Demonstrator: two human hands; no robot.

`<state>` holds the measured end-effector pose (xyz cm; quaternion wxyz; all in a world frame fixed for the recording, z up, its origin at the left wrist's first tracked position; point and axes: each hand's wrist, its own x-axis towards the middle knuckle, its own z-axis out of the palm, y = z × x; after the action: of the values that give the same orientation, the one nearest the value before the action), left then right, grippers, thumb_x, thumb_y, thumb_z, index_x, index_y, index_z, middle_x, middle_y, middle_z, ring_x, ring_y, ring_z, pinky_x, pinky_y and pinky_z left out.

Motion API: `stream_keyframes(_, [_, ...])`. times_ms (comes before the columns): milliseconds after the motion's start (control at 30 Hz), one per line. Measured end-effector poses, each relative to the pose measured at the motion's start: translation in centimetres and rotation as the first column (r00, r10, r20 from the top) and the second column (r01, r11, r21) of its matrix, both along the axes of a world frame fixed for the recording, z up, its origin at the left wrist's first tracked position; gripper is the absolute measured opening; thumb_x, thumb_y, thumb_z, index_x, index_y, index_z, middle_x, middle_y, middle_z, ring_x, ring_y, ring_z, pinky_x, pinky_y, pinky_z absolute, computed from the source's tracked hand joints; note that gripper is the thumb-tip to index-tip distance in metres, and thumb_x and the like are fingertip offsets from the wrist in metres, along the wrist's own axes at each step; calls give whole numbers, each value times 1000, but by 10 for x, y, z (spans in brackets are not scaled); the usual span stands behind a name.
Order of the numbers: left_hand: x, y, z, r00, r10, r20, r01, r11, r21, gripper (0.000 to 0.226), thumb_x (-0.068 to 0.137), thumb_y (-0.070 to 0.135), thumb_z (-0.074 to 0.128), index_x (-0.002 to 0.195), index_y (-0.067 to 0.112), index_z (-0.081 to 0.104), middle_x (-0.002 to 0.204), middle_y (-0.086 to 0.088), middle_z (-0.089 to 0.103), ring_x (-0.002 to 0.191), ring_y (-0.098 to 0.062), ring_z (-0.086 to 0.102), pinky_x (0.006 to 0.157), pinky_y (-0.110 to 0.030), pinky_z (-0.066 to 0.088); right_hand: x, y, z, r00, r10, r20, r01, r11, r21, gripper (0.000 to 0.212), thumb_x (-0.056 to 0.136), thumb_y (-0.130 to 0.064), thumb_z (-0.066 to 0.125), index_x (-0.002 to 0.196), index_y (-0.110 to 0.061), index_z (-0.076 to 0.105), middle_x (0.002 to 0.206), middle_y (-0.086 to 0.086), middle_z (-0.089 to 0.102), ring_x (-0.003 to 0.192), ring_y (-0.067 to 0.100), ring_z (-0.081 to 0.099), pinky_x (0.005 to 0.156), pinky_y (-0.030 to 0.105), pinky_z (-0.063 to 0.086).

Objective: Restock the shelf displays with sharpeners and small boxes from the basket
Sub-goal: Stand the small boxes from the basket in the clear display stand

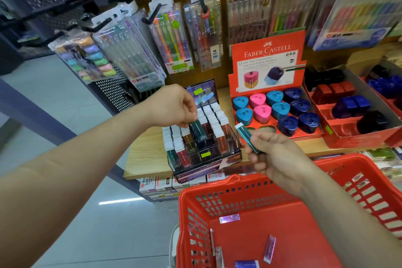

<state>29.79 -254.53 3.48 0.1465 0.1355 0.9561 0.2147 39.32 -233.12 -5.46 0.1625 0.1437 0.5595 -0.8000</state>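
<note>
My left hand (174,107) pinches a dark green small box (198,129) by its top, over the clear display rack (202,137) of slim boxes on the wooden shelf. My right hand (276,154) holds a teal small box (247,136) with a white end, just right of the rack. Below, the red basket (250,193) holds several purple small boxes (269,248). A red Faber-Castell tray (267,59) shows blue, pink and navy sharpeners (280,110), with two empty holes at its front.
Another red tray (356,137) of dark blue, red and black sharpeners stands to the right. Pen packs (169,39) hang on black hooks above the shelf. More boxed goods (161,185) sit on the lower shelf. Grey floor lies to the left.
</note>
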Motion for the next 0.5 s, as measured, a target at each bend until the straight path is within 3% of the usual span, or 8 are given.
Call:
stream_keyframes(133, [6,8,-13,999,-34,-37,33,999,-20,10,86,16,71,84,7,69,70,-4,72,62,-9,71,68,-24,59,1,-3,1,1000,-25,1,25,1000,-14,9,95,-13,57,102,-9,63,64,5,65,46,10,51,39,15,32])
stream_keyframes(333, [10,15,-28,974,-147,-171,108,969,-220,8,88,27,68,85,19,66,81,4,69,81,-12,66,79,-33,55,3,-1,2,998,-61,-4,61,998,2,17,92,-22,61,77,-16,59,52,1,49,40,8,36,37,15,23])
stream_keyframes(500, [11,16,-37,950,-192,-245,114,947,-301,13,88,32,65,90,19,67,87,3,71,83,-14,65,78,-32,54,2,3,0,997,-70,15,71,996,-53,13,98,-8,51,92,-12,62,64,4,57,49,8,49,40,15,35])
